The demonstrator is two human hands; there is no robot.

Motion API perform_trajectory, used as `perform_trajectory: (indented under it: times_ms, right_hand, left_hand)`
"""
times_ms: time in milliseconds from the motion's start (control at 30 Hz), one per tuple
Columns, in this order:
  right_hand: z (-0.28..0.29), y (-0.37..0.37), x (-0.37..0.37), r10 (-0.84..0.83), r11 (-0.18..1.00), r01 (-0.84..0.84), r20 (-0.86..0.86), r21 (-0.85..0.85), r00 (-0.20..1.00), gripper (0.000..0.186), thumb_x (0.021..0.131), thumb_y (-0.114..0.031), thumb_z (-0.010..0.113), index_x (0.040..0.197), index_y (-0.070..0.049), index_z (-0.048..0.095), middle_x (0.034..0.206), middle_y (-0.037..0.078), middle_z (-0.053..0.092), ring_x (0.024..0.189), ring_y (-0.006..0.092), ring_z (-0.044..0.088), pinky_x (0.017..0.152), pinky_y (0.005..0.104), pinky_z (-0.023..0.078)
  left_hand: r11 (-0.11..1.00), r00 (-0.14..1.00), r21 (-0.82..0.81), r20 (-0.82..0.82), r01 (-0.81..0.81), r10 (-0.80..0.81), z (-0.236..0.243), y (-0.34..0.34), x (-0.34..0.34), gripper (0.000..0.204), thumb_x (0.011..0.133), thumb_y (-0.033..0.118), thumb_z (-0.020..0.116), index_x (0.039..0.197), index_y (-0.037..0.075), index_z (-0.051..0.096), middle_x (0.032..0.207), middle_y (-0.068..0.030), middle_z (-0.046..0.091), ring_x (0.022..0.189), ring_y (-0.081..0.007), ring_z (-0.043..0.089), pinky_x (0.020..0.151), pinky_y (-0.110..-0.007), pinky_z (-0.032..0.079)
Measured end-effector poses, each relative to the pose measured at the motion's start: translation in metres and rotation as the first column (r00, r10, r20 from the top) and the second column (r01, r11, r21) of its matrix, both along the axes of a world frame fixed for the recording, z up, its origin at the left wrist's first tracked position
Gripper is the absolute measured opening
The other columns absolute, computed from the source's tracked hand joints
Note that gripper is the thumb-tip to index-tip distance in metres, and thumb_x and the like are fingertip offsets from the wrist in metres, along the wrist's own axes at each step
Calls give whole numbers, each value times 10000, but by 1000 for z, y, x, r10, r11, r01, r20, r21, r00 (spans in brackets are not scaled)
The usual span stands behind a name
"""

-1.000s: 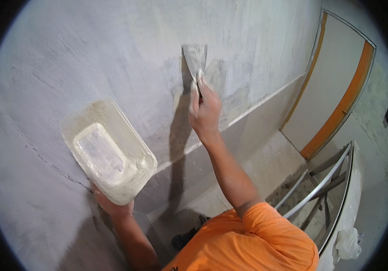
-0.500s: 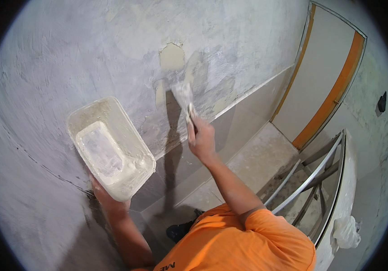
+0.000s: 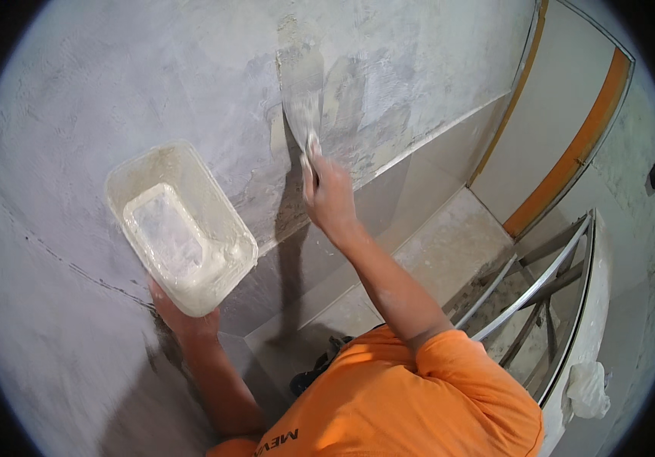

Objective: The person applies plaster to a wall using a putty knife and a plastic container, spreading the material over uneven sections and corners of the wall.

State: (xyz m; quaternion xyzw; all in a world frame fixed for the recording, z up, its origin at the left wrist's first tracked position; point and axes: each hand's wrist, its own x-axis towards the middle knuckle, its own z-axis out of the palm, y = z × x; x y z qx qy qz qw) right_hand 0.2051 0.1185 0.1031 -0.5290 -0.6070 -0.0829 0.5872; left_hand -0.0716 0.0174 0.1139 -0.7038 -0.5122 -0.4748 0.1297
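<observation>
My right hand [image 3: 329,192] is closed round the handle of a putty knife [image 3: 304,122]. Its wide blade is against the grey-white plastered wall [image 3: 190,84], at the lower part of a fresh strip of filler [image 3: 302,70]. My left hand [image 3: 182,314] holds a whitish plastic tub [image 3: 230,212] from below, its fingers partly hidden behind it. The tub is tilted so that its inside shows. Pale filler coats its walls and bottom, with a thicker lump in the near right corner.
Grey tiles [image 3: 358,228] run along the lower wall. A white door panel with an orange strip [image 3: 582,141] stands at the far right. Nearer right is a metal-framed structure [image 3: 529,297] with a crumpled white plastic bag [image 3: 588,390] on its edge.
The putty knife has moved onto the wall patch, and the filler there is now spread into a longer strip. The view has shifted slightly; my left hand still holds the tub.
</observation>
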Motion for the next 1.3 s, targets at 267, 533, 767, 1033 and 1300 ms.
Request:
perform_trajectory:
  times_ms: [267, 533, 767, 1033, 1300]
  right_hand:
    - [-27, -66, 31, 83, 992, -88, -49, -93, 995, 335, 936, -127, 596, 1258, -34, 617, 877, 236, 648, 799, 422, 629, 715, 479, 503]
    - [110, -31, 21, 141, 983, -125, -118, 132, 983, 342, 941, -118, 584, 1271, -32, 604, 908, 262, 652, 837, 445, 631, 725, 497, 498]
    - [3, -32, 14, 51, 982, -46, 23, -184, 998, 306, 896, -58, 599, 1196, -16, 639, 808, 241, 596, 763, 429, 583, 692, 487, 460]
    - [17, -59, 24, 171, 980, -181, -114, -88, 979, 342, 934, -87, 595, 1268, -21, 629, 942, 237, 665, 830, 376, 650, 771, 366, 514]
    - [51, -24, -3, 138, 985, -153, -181, -75, 974, 325, 946, -86, 570, 1248, 28, 611, 968, 267, 647, 835, 395, 653, 746, 381, 511]
  left_hand:
    - [792, 406, 119, 808, 599, -427, 32, -19, 28, 586, 986, 257, 568, 1442, -42, 350, 1384, -176, 490, 1235, -273, 557, 992, -399, 525]
    - [760, 198, 73, 945, 645, -259, 22, -3, 23, 642, 1007, 311, 563, 1457, -86, 337, 1415, -215, 494, 1253, -270, 563, 1029, -387, 480]
    - [931, 747, -137, 640, 338, -177, 3, 0, 20, 652, 920, 230, 680, 1419, -72, 390, 1329, -210, 562, 1171, -283, 601, 1016, -398, 471]
    - [991, 943, -43, 317, 125, -105, -21, 10, -3, 774, 862, 382, 729, 1410, -64, 413, 1359, -235, 541, 1206, -358, 576, 1034, -459, 454]
    - [992, 932, -120, 363, 45, 1, -33, 6, -22, 886, 848, 486, 706, 1460, -51, 356, 1389, -256, 512, 1272, -441, 508, 1093, -520, 382]
